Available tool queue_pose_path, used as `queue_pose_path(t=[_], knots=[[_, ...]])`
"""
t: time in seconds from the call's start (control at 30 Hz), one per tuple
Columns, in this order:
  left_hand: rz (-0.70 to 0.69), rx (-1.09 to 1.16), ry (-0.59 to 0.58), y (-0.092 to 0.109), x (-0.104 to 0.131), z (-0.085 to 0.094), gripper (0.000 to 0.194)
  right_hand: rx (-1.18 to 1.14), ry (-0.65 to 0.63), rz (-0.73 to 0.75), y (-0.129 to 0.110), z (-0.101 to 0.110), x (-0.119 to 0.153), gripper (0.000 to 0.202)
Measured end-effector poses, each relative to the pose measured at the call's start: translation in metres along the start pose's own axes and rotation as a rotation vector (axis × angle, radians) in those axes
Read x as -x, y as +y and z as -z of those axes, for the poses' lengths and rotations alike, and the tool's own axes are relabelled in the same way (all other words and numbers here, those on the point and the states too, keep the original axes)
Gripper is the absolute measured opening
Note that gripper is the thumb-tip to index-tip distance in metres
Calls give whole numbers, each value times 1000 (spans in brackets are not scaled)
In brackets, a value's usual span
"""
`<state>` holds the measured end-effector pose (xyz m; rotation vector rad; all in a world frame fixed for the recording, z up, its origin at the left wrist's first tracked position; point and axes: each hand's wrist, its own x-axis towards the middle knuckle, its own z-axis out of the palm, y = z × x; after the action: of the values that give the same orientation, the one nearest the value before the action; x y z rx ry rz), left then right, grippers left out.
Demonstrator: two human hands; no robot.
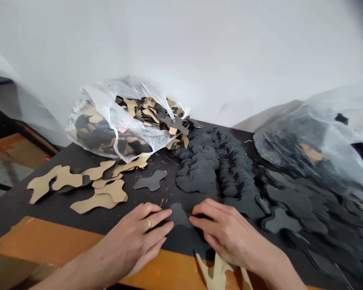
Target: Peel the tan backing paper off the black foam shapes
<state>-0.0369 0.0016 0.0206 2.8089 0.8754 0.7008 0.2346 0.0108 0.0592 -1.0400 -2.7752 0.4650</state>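
Straight ahead of me a small dark grey cut-out piece with curved edges [180, 215] lies on the black tabletop, between my hands. My left hand [145, 233], with a gold ring, has its fingertips on the piece's left edge. At its right edge are the bent fingertips of my right hand [226, 225]. Part of the piece is hidden by the fingers. Just beyond, a similar loose grey piece [151, 181] lies flat. Tan cut-out pieces [97, 201] are scattered to the left. Below my right hand sit tan scraps [219, 274], partly covered.
A clear plastic bag [133, 133] spills tan and dark pieces at the back. Overlapping rows of dark pieces [199, 165] run beside it. More dark pieces [302, 197] heap up at right, before another plastic bag [314, 133]. Brown tape [51, 243] covers the table's front edge.
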Motion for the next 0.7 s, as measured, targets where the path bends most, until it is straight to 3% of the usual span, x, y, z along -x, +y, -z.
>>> queue_pose_path(t=[0.2, 0.43, 0.57, 0.7], knots=[[50, 3, 109, 5, 5, -3, 21, -58, -15, -75, 4, 5, 3, 35], [175, 38, 216, 7, 3, -6, 10, -133, 65, -77, 4, 3, 2, 29], [304, 86, 151, 9, 0, -9, 9, -95, 135, -126, -3, -6, -5, 5], [444, 145, 66, 13, -3, -14, 10, -101, 141, -198, -5, -20, -13, 19]])
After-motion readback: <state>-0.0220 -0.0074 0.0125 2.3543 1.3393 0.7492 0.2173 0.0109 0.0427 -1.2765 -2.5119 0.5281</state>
